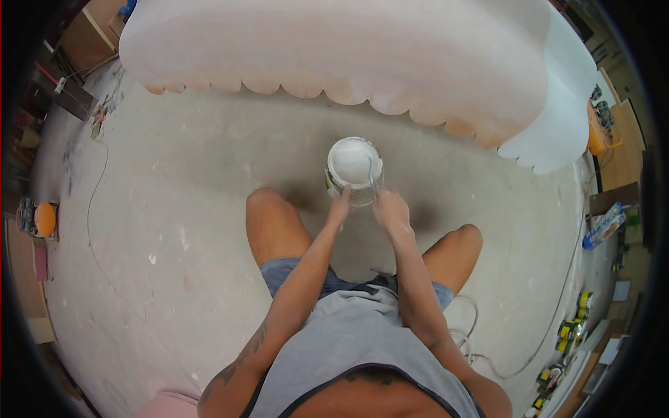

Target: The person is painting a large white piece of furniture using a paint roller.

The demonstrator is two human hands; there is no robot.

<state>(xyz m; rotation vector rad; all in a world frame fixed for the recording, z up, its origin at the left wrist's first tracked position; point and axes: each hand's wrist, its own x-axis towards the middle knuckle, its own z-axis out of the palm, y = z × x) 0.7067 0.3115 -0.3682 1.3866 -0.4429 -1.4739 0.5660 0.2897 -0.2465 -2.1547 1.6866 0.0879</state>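
- Over at the far left, an orange, rounded piece of equipment [45, 219] sits against a dark, boxy part, smooth beside rough.
- A thin cord [89, 223] wanders in a loose curve over the floor [174, 230], which is dull grey, hard and flecked with pale spots.
- Across the top spreads a broad, curved panel [341, 49], chalky white blushing to pink and tan, its lower edge cut in rounded scallops.
- The left hand [339, 203] has its grip closed on the near-left side of the bucket, thumb up by the rim.
- The bucket [357, 188], round and pale with a smeared rim, is just ahead of the person, between the bare knees; I can't tell from here whether its base touches the floor.
- Inside lies a smooth white substance [348, 164], level and matt.
- A slim grey tool [372, 174] with a curved end leans at the bucket's right side.
- The right hand [391, 207] has its grip wrapped round that tool's near end.
- A pale, bendy hose [474, 317] loops beside the person's right hip.
- At the far right, squat yellow-and-black cans [571, 334] stand in a row, below a glossy blue-and-white package [605, 226].
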